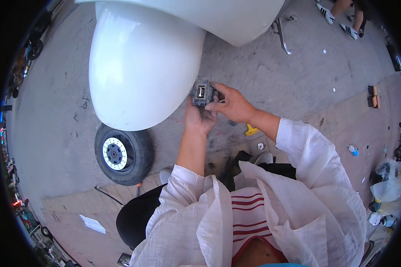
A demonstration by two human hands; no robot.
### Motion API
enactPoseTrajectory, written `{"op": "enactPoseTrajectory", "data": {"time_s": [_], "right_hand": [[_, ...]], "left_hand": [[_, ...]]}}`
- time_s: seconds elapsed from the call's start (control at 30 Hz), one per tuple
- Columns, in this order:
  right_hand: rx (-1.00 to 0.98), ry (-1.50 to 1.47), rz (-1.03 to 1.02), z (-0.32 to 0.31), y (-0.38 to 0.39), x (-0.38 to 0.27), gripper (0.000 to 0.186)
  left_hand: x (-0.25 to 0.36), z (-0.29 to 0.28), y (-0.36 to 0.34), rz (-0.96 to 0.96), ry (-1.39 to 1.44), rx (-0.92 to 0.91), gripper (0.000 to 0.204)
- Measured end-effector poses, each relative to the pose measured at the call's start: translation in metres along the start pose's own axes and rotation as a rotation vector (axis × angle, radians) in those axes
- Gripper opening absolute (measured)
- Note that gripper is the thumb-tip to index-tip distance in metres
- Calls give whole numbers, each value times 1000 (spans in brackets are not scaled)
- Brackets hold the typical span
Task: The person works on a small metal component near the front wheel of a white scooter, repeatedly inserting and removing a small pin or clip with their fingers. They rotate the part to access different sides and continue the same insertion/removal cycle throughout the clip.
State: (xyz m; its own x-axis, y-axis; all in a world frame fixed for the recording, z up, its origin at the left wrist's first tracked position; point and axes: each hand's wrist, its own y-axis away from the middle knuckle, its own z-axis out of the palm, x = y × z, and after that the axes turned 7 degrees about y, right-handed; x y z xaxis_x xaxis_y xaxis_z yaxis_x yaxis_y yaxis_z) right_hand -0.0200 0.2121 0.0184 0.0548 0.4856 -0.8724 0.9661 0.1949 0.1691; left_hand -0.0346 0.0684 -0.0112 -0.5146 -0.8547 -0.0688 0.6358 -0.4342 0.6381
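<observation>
Both my hands hold a dirty, dark grey brake caliper (196,99) beside the white scooter fender (142,66). A rectangular opening in its middle shows a shiny metal piece. My left hand (200,118) cups the caliper from below, fingers partly hidden under it. From the right, my right hand (235,105) grips its side, with thumb and index finger bent around the edge. Below the fender, a wheel with a black tyre (143,160) and a silver brake disc (110,154) lies on the ground.
A yellow-handled tool (251,129) and a small square metal part (260,146) lie near my knees. A kickstand (281,38) sticks out at the upper right; another person's shoes (349,30) are beyond it. Farther right are a small bottle (353,150) and a plastic bag (390,180).
</observation>
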Motion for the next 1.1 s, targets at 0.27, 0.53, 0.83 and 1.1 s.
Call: {"op": "enactPoseTrajectory", "data": {"time_s": [0.27, 0.53, 0.83, 1.1], "right_hand": [[89, 121, 36, -1, 7, -29, 71], [154, 323, 68, 1, 8, -55, 66], [-67, -49, -39, -9, 1, -6, 67], [-148, -97, -16, -11, 0, -7, 71]], "left_hand": [[0, 6, 3, -65, 15, 49, 40], [8, 13, 12, -176, 5, 14, 33], [6, 5, 3, -71, 13, -61, 47], [4, -1, 4, 6, 5, -31, 56]]}}
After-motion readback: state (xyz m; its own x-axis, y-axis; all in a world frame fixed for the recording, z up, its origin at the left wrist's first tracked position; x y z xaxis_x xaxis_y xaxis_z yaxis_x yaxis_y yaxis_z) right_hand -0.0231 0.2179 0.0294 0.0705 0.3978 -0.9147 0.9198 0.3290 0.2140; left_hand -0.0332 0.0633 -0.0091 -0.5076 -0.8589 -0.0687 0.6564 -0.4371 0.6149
